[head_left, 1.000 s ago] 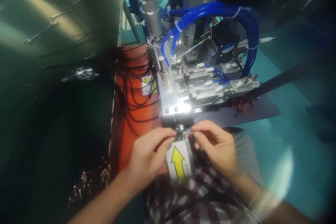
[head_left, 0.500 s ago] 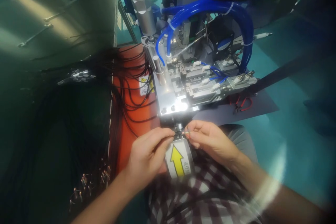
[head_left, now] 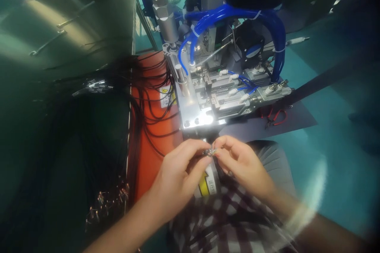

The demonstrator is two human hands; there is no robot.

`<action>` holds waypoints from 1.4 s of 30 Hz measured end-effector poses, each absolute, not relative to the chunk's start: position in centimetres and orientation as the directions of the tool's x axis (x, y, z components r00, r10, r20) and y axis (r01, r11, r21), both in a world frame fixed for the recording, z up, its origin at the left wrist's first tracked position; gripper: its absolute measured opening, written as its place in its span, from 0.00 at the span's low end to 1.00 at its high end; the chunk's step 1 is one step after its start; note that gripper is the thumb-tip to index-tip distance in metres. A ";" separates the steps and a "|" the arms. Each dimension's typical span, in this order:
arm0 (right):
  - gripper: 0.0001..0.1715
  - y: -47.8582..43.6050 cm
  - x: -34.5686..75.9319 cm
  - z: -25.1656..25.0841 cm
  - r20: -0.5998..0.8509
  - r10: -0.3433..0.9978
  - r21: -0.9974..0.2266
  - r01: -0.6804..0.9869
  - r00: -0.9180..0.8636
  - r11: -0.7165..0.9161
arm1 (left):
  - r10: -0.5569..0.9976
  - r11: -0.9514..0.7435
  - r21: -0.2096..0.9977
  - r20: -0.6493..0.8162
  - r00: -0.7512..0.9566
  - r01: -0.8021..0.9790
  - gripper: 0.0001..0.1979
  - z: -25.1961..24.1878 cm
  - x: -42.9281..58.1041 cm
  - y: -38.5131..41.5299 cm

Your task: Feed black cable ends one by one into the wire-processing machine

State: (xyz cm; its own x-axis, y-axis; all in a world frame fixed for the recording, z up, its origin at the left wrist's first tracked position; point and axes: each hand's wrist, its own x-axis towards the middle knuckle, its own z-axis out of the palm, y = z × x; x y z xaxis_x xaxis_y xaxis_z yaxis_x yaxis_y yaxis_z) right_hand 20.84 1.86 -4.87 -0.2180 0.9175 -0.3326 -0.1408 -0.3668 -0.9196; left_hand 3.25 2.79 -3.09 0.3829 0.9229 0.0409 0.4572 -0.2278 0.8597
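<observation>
Cable end (head_left: 207, 152) lies between our two hands, in front of the metal machine (head_left: 194, 108) and above the label with the yellow arrow (head_left: 204, 186), which our left hand partly covers; that left hand (head_left: 181, 168) is narrowed to a pinch on the dark cable end, while our right hand (head_left: 242, 164) has thumb and forefinger drawn together on the thin wires (head_left: 213, 151) fanning out of it, though how firmly they press we cannot tell; we judge the step in hand to be fingertip work on those separate wires; the next move, as we read it, calls for a steady left pinch and small, light adjustments from the right, since such fine strands could easily slip or bend; to our left, black cables (head_left: 145, 91) cross an orange surface (head_left: 147, 162), and red-handled pliers (head_left: 278, 117) lie to our right.
</observation>
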 end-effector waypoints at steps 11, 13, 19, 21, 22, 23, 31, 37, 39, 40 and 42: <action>0.06 1.7 21.1 -4.7 0.119 0.985 -0.901 0.403 -0.127 0.161 | 0.909 0.288 0.941 -0.327 0.258 0.175 0.06 -2.6 4.7 4.0; 0.05 1.8 21.0 -4.8 -0.006 0.994 -0.946 0.323 -0.107 0.029 | 0.879 0.391 0.913 -0.409 0.244 0.119 0.09 -2.6 4.8 4.1; 0.09 2.3 20.8 -4.3 -0.305 0.950 -0.952 0.043 -0.065 -0.302 | 0.859 0.458 0.885 -0.466 0.214 0.088 0.11 -2.2 4.7 4.0; 0.09 2.5 20.6 -3.9 -0.288 0.956 -0.957 0.038 -0.061 -0.286 | 0.863 0.445 0.890 -0.455 0.219 0.097 0.10 -2.2 4.7 4.1; 0.09 2.6 20.4 -3.8 -0.284 0.957 -0.959 0.030 -0.056 -0.283 | 0.866 0.436 0.894 -0.448 0.223 0.104 0.10 -2.2 4.7 4.1; 0.09 2.6 20.2 -3.6 -0.284 0.958 -0.959 0.016 -0.049 -0.283 | 0.870 0.425 0.898 -0.440 0.225 0.112 0.10 -2.2 4.8 4.1; 0.13 2.7 19.5 -3.8 -0.325 0.943 -0.940 -0.088 -0.075 -0.331 | 0.902 0.361 0.925 -0.379 0.207 0.119 0.08 -2.4 4.6 4.3; 0.12 1.9 19.1 -4.8 -0.173 0.984 -0.983 0.046 0.052 -0.176 | 0.892 0.398 0.914 -0.406 0.199 0.077 0.08 -2.3 4.7 4.2; 0.12 1.9 19.2 -5.0 -0.128 0.990 -0.985 0.108 0.064 -0.134 | 0.904 0.367 0.922 -0.384 0.186 0.122 0.08 -2.3 4.8 4.2; 0.12 2.0 19.3 -5.0 -0.169 0.985 -0.980 0.098 0.032 -0.172 | 0.907 0.357 0.923 -0.379 0.184 0.143 0.08 -2.3 4.9 4.2; 0.13 2.3 19.5 -4.8 -0.283 0.958 -0.959 0.038 -0.043 -0.282 | 0.904 0.357 0.921 -0.383 0.192 0.156 0.08 -2.2 5.0 4.2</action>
